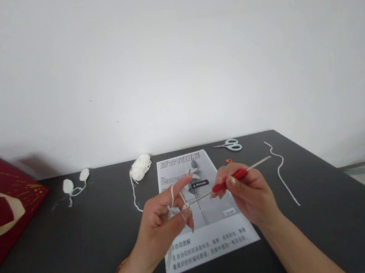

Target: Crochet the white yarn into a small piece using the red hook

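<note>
My right hand [252,192] grips a crochet hook [231,180] by its red middle, and the metal shaft points left toward my other hand. My left hand [167,217] pinches a small white piece of crochet [186,207] between thumb and fingers, its index finger stretched out with yarn looped over it. The hook's tip meets the work near the left thumb; the exact stitch is too small to make out. From a ball of white yarn [140,167] a strand runs down toward my left hand. Beneath both hands lies a printed sheet [215,237] with a flower picture.
Light-blue scissors [232,145] and an orange stitch marker [229,161] lie behind my right hand. A loose white strand [279,167] rests at the right. Two small white crocheted pieces [68,186] lie at left, beside a red gift bag [3,206]. A wall backs the black table [109,240].
</note>
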{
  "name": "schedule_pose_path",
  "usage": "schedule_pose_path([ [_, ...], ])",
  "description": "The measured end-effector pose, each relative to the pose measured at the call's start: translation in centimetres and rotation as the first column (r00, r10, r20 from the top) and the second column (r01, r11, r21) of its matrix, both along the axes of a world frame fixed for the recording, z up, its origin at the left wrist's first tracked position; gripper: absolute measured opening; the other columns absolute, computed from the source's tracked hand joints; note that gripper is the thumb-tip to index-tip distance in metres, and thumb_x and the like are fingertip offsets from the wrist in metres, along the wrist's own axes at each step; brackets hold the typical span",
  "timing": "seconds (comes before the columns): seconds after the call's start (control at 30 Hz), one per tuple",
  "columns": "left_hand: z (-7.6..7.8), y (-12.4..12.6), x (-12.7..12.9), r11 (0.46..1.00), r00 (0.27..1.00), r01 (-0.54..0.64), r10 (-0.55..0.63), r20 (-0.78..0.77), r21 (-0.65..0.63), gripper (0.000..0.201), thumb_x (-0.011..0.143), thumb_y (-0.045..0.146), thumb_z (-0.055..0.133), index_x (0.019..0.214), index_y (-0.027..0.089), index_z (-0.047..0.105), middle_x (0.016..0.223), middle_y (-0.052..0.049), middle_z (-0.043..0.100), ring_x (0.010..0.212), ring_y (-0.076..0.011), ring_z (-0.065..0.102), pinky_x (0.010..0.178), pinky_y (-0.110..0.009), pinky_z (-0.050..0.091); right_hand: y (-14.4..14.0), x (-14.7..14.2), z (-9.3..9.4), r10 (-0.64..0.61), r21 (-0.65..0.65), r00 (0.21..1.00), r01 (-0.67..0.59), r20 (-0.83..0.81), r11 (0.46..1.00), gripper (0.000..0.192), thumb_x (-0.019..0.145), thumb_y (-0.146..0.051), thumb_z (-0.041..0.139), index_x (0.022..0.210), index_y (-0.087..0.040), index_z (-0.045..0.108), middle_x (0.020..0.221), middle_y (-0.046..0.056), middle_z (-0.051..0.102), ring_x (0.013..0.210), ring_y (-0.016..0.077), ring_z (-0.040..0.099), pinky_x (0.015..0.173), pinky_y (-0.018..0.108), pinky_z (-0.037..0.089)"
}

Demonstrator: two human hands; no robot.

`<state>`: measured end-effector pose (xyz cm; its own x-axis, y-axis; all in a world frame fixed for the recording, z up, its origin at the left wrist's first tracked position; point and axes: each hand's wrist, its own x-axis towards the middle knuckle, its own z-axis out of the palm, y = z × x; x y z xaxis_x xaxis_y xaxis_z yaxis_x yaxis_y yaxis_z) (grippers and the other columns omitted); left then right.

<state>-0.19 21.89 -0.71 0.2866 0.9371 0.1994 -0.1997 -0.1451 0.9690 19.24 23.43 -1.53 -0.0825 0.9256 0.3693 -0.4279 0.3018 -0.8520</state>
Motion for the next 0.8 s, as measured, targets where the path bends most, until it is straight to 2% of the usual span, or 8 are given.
schedule_pose_path([
  [0.17,-0.6,0.5,-0.5,0.999,0.994,0.032,-0.029,-0.105,0.034,0.046,0.081,0.020,0.063,0.126,0.026,0.059,0.058,-0.001,0.061,0.055,-0.0146,0.052,0.053,-0.027,0.041,-0.5,0.1,0.2,-0.047,0.141,0.993,0.032,0.110,0.990,0.010,0.082,-0.026,0.065,0.080,-0.020,0.072,0.070,0.004,0.067,0.062,0.0153,0.059,0.056,0.028,0.047],
  [0.33,-1.1,0.9,-0.7,0.987,0.960,-0.057,0.096,-0.264,0.153,0.049,0.080,0.016,0.060,0.128,0.025,0.057,0.060,0.002,0.058,0.058,-0.0150,0.053,0.063,-0.030,0.044,-1.0,0.4,0.5,-0.168,0.344,0.925,0.044,0.341,0.938,0.010,0.084,-0.019,0.062,0.088,-0.021,0.071,0.075,0.005,0.067,0.067,0.0177,0.059,0.059,0.031,0.046],
  [0.4,-0.9,1.1,-0.7,0.985,0.949,-0.090,0.130,-0.288,0.147,0.049,0.080,0.016,0.061,0.128,0.023,0.057,0.060,0.002,0.057,0.060,-0.0150,0.054,0.068,-0.030,0.045,-1.0,0.3,0.5,-0.210,0.435,0.894,0.019,0.396,0.900,0.016,0.083,-0.013,0.061,0.093,-0.022,0.070,0.077,0.006,0.068,0.068,0.0181,0.060,0.059,0.032,0.047],
  [0.53,-0.5,1.5,-0.4,0.990,0.974,-0.144,0.140,-0.179,-0.009,0.055,0.080,0.024,0.064,0.133,0.018,0.051,0.064,0.000,0.064,0.066,-0.0163,0.060,0.073,-0.031,0.047,-0.9,-0.2,0.2,-0.287,0.573,0.855,-0.015,0.432,0.819,0.032,0.080,-0.006,0.059,0.105,-0.024,0.067,0.082,0.007,0.070,0.071,0.0187,0.062,0.063,0.033,0.050],
  [0.7,-0.6,1.3,0.3,0.971,0.983,-0.182,0.179,-0.030,-0.158,0.071,0.079,0.030,0.067,0.142,0.019,0.037,0.079,-0.005,0.072,0.077,-0.0201,0.066,0.076,-0.034,0.049,-0.8,-0.9,-0.6,-0.441,0.754,0.776,-0.067,0.451,0.654,0.046,0.080,-0.003,0.052,0.122,-0.023,0.058,0.096,0.010,0.072,0.080,0.0208,0.066,0.069,0.036,0.054],
  [0.8,-0.7,0.8,0.5,0.969,0.985,-0.167,0.174,0.020,-0.184,0.072,0.078,0.029,0.068,0.142,0.022,0.036,0.085,-0.006,0.074,0.087,-0.0221,0.066,0.080,-0.036,0.049,-0.8,-1.2,-0.9,-0.469,0.779,0.761,-0.076,0.449,0.623,0.047,0.081,-0.004,0.051,0.124,-0.022,0.056,0.101,0.011,0.072,0.086,0.0219,0.067,0.072,0.036,0.054],
])
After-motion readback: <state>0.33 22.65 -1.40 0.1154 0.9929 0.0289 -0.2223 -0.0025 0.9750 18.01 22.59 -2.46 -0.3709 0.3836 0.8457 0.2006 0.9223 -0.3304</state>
